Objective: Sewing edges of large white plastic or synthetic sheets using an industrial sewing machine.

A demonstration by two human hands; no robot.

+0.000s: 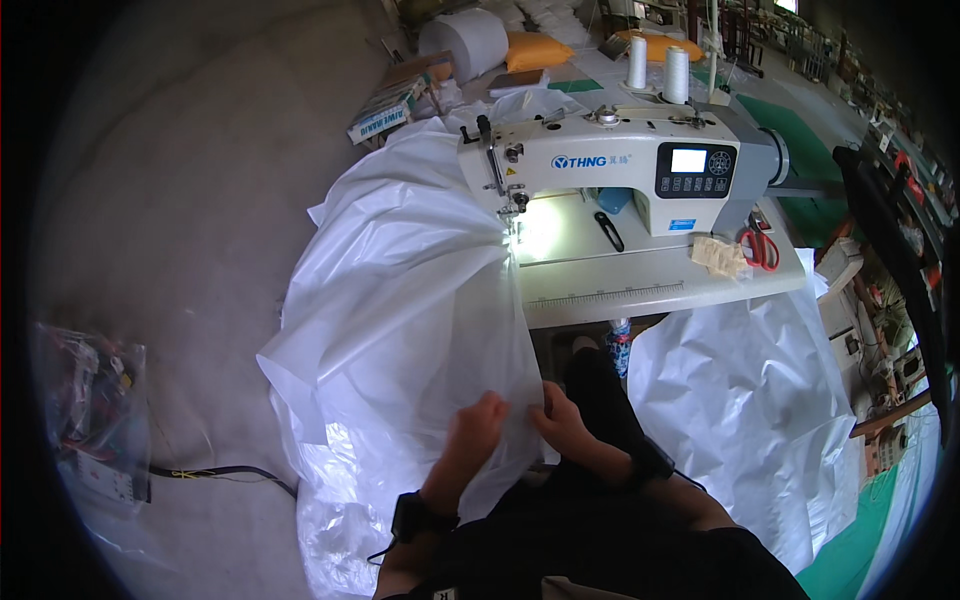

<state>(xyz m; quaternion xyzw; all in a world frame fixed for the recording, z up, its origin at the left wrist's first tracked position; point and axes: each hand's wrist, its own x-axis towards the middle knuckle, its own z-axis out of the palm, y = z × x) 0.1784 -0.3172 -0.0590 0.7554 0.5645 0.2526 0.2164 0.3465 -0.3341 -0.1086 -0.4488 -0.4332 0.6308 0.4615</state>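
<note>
Sheet (pixel 430 300), white and shiny, hangs off the front left corner of the bench (pixel 600 278), by the sewing machine (pixel 600 150). Left hand (pixel 475 428) and right hand (pixel 565 420) both pinch it, maybe to keep its edge straight.

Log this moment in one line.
left hand: pinching white plastic sheet; right hand: holding sheet's edge; sheet: extending to sewing machine; red-handled scissors: on sewing table

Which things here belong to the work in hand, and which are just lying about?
Likely in use:
white sheet, with left hand and right hand on it
sewing machine
thread spools

Likely lying about:
red-handled scissors
orange bags
clear plastic bag
</note>
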